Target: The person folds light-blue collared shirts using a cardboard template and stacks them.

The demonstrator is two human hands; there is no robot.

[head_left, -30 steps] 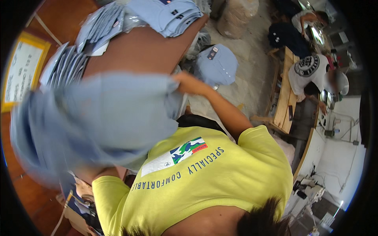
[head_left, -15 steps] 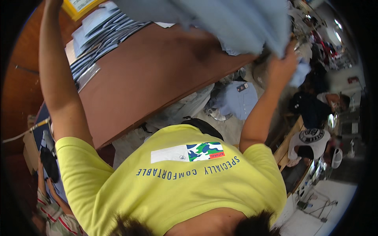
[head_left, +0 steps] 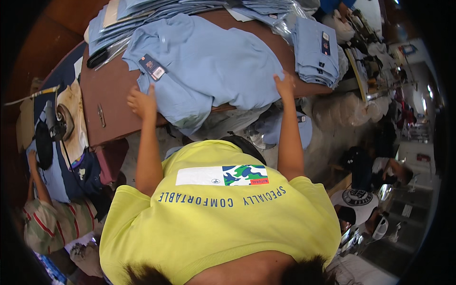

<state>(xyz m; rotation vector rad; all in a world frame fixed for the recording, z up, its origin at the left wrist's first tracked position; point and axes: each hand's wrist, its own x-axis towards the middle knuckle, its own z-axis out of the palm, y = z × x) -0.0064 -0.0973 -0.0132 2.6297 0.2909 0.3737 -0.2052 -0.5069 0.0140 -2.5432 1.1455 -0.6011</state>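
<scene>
A light blue shirt (head_left: 213,61) lies loosely spread and wrinkled over the brown table, its near side drooping past the front edge. A dark hang tag (head_left: 152,67) rests on its left part. Beside the shirt's left edge is my left hand (head_left: 141,102), thumb and fingers apart, holding nothing. My right hand (head_left: 285,86) pinches the cloth at the shirt's right edge; its fingertips are a little blurred.
Folded blue shirts (head_left: 142,16) are stacked along the far side, and another folded pile (head_left: 316,54) stands at right. Small metal snips (head_left: 101,116) lie on the table (head_left: 111,90) at left. An iron (head_left: 64,121) stands further left, near a co-worker's arm (head_left: 40,178).
The blue shirt has come down from the air and now lies across the table. Both hands have lowered toward me, and my left hand has moved right, beside the shirt.
</scene>
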